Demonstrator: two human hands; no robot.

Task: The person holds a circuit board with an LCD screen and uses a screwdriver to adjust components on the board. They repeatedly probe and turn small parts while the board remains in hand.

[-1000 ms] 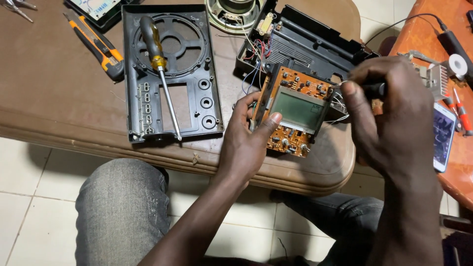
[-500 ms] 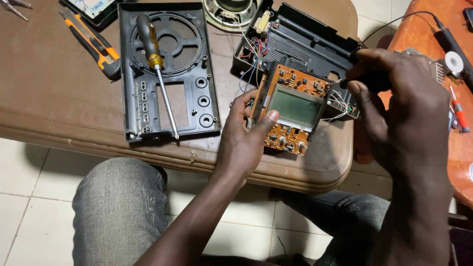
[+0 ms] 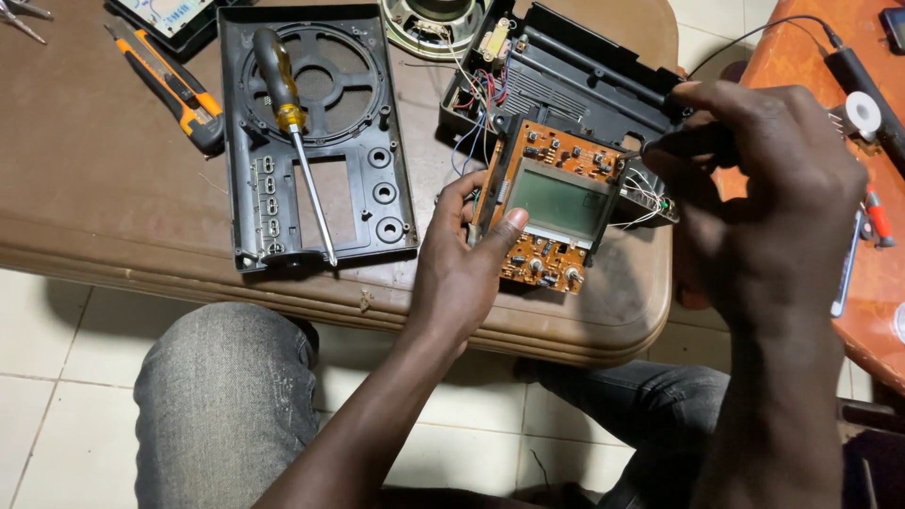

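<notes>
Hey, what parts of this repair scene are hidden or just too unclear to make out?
All in the head view:
- Tool in the right hand: the fingers cover most of it, only a dark shaft shows.
- Left edge of the circuit board: covered by the left hand.
- Speaker: cut off by the top edge.
- Board components: too small to identify.
- Black casing: its inside is partly behind the board.

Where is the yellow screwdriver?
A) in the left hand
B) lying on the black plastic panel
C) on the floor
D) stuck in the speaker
B: the screwdriver lies across the black panel on the table, touched by neither hand; the left hand grips the circuit board instead.
</notes>
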